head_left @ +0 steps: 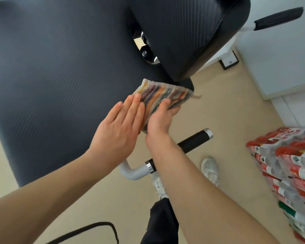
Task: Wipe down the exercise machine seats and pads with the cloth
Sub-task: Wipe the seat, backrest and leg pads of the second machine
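Both bare forearms reach up from 6 o'clock toward the middle of the view. The left hand (119, 124) lies flat and open, fingers together, its fingertips on the near edge of the striped cloth (163, 98). The right hand (161, 117) is cupped around the cloth's 5 o'clock edge, thumb on top, holding it against the corner of the large dark seat pad (60, 76). A second pad (188, 32) sits at 1 o'clock, with a black handle (194, 140) below the hands. I judge the wiping under way on this corner; no wet streaks show what is done, and the second pad looks untouched.
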A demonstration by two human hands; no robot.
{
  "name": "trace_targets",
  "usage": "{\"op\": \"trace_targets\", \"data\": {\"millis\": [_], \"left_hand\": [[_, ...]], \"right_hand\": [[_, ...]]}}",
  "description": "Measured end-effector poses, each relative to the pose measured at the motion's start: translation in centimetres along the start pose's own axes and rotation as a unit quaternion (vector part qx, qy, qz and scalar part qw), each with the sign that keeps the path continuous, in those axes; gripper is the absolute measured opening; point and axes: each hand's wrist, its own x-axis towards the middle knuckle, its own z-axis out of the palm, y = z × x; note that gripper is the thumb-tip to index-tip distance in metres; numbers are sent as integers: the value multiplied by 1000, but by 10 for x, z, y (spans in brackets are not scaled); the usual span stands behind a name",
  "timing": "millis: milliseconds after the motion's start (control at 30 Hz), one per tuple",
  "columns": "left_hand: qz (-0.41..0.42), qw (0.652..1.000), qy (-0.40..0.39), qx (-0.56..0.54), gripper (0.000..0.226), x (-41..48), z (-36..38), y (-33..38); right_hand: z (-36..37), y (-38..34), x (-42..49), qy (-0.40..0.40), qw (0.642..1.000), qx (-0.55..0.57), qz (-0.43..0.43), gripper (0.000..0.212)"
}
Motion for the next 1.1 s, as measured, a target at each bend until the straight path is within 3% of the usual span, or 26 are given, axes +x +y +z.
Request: {"op": "trace_targets", "data": {"millis": [67, 167, 367, 533, 667, 733, 933, 1100], "left_hand": [[-6, 1000, -3, 13, 59, -11, 1, -3], [-4, 1000, 18, 9, 61, 13, -2, 11], [10, 999, 37, -4, 61, 61, 2, 29], [25, 999, 32, 26, 55, -14, 2, -6], [-2, 999, -7, 52, 55, -93, -6, -38], [-18, 998, -16, 60, 55, -89, -7, -32], [-15, 997, -2, 81, 64, -14, 0, 4], [14, 995, -5, 99, 61, -61, -2, -17]], "right_hand": [[2, 10, -14, -29, 999, -23, 25, 60], [3, -5, -4, 1, 998, 2, 58, 53], [-11, -47, 54, 26, 999, 0, 29, 50], [10, -3, -2, 40, 998, -46, -14, 59], [26, 46, -70, -17, 999, -38, 19, 66], [26, 41, -61, 0, 999, -22, 43, 63], [12, -3, -14, 53, 998, -18, 9, 56], [25, 6, -40, 79, 996, -15, -38, 64]]}}
